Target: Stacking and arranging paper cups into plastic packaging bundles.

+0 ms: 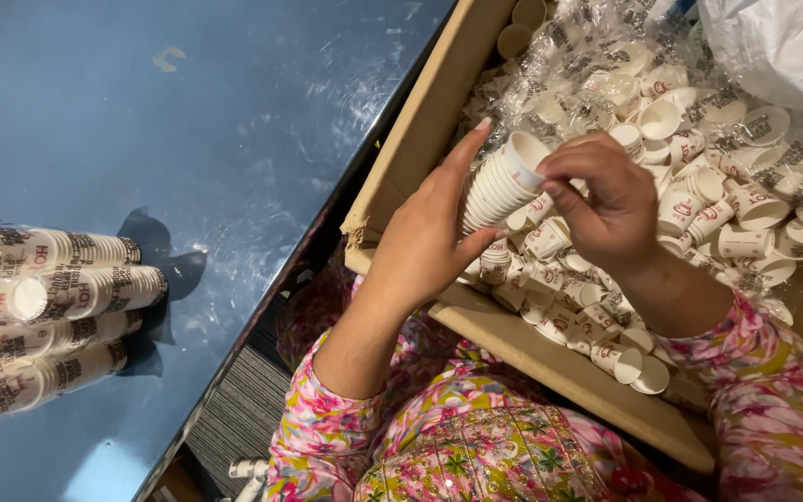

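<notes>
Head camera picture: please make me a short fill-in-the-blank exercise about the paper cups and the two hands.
1. The left hand holds a ____ of nested paper cups.
2. The right hand pinches the ____ cup of it.
3. Loose cups lie in a cardboard ____.
4. Wrapped cup sleeves lie on a ____ table.

Missing words: stack; top; box; blue

A glossy blue table top [234,139] fills the left of the view, and four clear-wrapped sleeves of stacked white paper cups [48,321] lie on their sides near its left edge, piled close together. A crumpled white plastic bag [783,46] sits at the upper right corner. Below the table edge, a strip of grey ribbed floor [234,409] shows.
</notes>
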